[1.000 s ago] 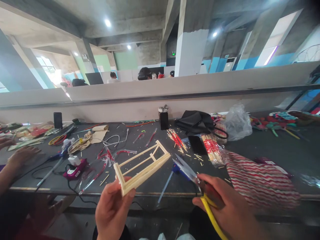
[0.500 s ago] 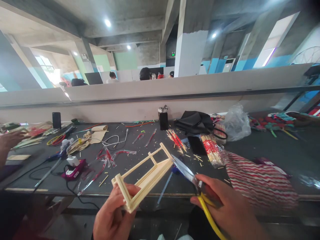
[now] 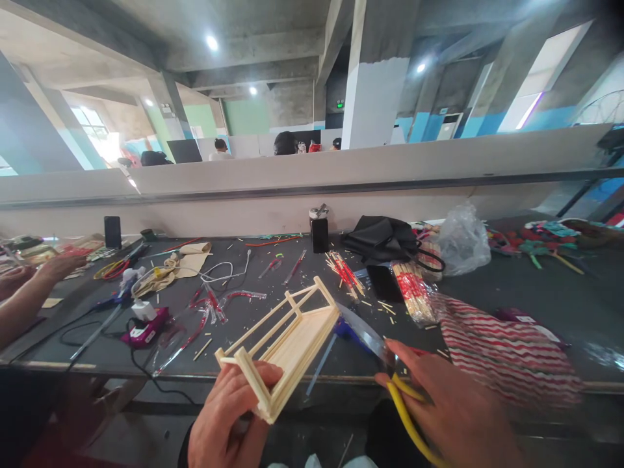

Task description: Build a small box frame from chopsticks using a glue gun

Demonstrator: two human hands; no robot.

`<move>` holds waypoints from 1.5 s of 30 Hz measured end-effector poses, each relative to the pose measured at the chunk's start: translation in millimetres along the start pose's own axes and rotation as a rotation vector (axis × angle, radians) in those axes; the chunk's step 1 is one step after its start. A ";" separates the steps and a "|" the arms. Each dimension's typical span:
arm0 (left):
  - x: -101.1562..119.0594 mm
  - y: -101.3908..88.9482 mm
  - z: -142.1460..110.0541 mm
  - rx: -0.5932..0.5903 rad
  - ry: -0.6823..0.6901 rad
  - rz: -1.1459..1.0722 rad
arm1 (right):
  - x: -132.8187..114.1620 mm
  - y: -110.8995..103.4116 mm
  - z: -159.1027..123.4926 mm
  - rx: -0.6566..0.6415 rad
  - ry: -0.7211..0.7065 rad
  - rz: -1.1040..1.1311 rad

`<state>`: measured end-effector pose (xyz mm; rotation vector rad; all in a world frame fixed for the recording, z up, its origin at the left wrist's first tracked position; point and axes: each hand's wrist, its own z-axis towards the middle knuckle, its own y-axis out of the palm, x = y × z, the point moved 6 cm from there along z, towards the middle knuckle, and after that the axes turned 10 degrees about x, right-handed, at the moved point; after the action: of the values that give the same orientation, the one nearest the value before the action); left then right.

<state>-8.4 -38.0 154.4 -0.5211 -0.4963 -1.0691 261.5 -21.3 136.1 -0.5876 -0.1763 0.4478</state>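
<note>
Wooden frame (image 3: 303, 338): over the table's (image 3: 507, 292) near edge, long axis near-left to far-right
Left hand (image 3: 234, 406): pinches its near end
Right hand (image 3: 451, 400): curled round yellow-handled scissors (image 3: 363, 333), blades toward the frame
Beyond: red-marked sticks (image 3: 347, 276)

Stick frame (image 3: 297, 348): pale wood, matt, with a smooth flat panel.
Yellow-handled tool (image 3: 365, 333): glossy metal toward the tip.
Clear bag (image 3: 461, 240): thin, crinkled plastic catching the light.
Striped piece (image 3: 507, 351): matt cloth.
Tabletop (image 3: 517, 286): dark, mostly matt.
</note>
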 end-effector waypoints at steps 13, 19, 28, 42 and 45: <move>-10.5 -9.4 -1.8 -0.009 0.007 -0.004 | 14.9 -10.2 7.4 -0.002 0.019 0.030; -5.5 -10.3 -0.8 -0.110 0.079 0.097 | 11.1 -14.5 17.6 0.015 -0.050 -0.012; -5.4 -9.0 -5.0 -0.195 0.134 0.148 | 7.5 -11.6 11.9 0.003 -0.113 -0.056; -27.7 -14.2 -9.6 0.295 -0.319 -0.106 | 25.3 1.7 -17.6 -0.013 0.344 0.195; -48.6 -7.8 -17.0 0.460 -0.703 -0.319 | 28.6 9.5 -30.1 -0.023 0.528 0.288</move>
<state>-32.5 -18.3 112.7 -0.4019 -1.4460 -1.0082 292.1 -16.2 107.0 -0.7379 0.4122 0.5533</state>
